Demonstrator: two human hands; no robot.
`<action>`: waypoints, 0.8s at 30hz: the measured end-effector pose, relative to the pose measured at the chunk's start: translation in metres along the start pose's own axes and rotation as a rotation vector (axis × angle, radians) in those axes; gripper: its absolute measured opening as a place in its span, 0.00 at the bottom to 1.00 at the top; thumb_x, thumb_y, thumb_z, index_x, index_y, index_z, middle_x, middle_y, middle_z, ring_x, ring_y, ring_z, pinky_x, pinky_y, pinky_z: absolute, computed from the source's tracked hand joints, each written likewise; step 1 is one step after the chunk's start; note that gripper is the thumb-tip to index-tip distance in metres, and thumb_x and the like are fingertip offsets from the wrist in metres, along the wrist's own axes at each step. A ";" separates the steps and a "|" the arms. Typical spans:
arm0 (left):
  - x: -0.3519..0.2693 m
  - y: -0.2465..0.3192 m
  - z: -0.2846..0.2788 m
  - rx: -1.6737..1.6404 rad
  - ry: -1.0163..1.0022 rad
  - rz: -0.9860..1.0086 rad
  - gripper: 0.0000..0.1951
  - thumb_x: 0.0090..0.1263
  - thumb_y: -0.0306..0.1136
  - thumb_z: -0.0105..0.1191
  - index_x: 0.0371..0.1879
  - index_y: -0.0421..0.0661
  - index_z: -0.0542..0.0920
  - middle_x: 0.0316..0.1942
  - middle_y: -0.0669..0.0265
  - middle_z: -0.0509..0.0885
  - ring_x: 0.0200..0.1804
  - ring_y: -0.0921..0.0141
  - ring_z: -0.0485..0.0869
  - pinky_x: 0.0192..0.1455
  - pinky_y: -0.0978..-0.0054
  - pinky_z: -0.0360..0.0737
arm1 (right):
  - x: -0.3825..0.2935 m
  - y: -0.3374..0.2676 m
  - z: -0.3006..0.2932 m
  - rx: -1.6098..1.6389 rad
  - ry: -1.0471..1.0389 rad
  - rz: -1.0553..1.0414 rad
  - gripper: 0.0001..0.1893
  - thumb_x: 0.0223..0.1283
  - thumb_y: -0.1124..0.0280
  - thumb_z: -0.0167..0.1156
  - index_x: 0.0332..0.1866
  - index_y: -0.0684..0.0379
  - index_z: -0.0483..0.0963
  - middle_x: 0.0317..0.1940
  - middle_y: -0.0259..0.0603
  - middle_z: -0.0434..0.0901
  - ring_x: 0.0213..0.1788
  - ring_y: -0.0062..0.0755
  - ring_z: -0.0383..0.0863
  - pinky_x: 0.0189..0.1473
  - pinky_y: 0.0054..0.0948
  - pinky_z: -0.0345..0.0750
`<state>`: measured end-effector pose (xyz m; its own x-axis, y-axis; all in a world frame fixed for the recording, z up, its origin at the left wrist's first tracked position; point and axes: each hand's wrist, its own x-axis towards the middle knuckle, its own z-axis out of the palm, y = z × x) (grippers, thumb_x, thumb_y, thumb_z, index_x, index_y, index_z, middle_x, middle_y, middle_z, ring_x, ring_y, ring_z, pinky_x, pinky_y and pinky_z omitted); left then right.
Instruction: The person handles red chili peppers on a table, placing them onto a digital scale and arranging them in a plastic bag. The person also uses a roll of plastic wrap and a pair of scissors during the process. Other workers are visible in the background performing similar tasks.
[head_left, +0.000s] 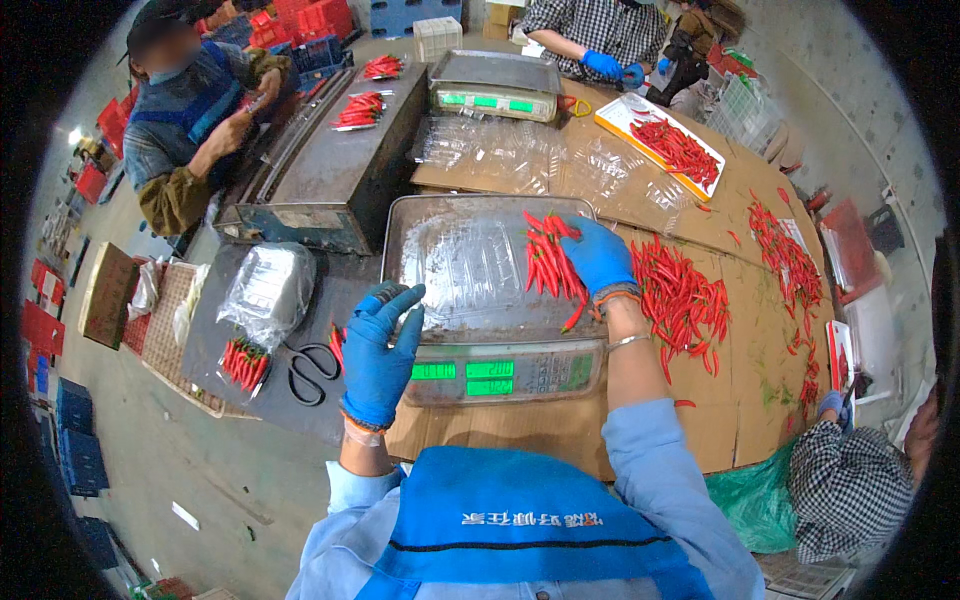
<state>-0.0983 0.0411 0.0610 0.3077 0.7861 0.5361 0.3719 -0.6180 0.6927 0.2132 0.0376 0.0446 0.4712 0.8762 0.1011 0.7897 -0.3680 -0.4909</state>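
Note:
My left hand (381, 352), in a blue glove, is at the left front edge of a metal-topped weighing scale (409, 217). Its fingers are apart and I see nothing in them. On the platform lies a clear plastic tray (472, 262), just beyond those fingertips. A bunch of red chili peppers (551, 255) is in my right hand (600, 255), also gloved in blue, over the platform's right side. One pepper dangles below the bunch. The scale's green displays (490, 370) are lit. Beside my right wrist lies a heap of red chilies (679, 300) on cardboard.
Left are black-handled scissors (306, 375), a packed chili tray (244, 364) and a plastic-wrapped stack (268, 289). A metal wrapping machine (330, 172), more clear trays (487, 154), a second scale (495, 75) and a white chili tray (611, 112) stand beyond. Co-workers are around the table.

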 end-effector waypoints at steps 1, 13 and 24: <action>0.000 0.002 0.000 0.002 -0.014 -0.003 0.12 0.62 0.23 0.60 0.45 0.43 0.84 0.41 0.57 0.82 0.44 0.62 0.81 0.48 0.71 0.76 | -0.004 0.005 -0.001 0.140 0.038 0.016 0.21 0.59 0.60 0.57 0.55 0.59 0.75 0.43 0.52 0.82 0.44 0.43 0.82 0.48 0.37 0.77; -0.004 0.049 0.054 -0.980 -0.338 -0.462 0.22 0.70 0.25 0.50 0.65 0.46 0.71 0.54 0.67 0.78 0.43 0.78 0.76 0.47 0.80 0.74 | -0.133 -0.038 -0.006 1.084 -0.544 -0.007 0.17 0.65 0.65 0.59 0.54 0.64 0.75 0.40 0.38 0.82 0.40 0.23 0.79 0.45 0.23 0.77; 0.049 -0.023 0.062 -0.366 -0.145 -0.416 0.23 0.65 0.32 0.57 0.62 0.53 0.74 0.33 0.60 0.84 0.33 0.76 0.80 0.39 0.75 0.77 | -0.060 -0.013 -0.006 0.107 0.138 -0.086 0.21 0.57 0.55 0.62 0.49 0.59 0.78 0.37 0.50 0.82 0.39 0.42 0.83 0.41 0.38 0.79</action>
<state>-0.0376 0.0932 0.0413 0.3269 0.9363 0.1285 0.1682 -0.1914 0.9670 0.1772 -0.0124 0.0501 0.4593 0.8491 0.2610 0.7866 -0.2522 -0.5637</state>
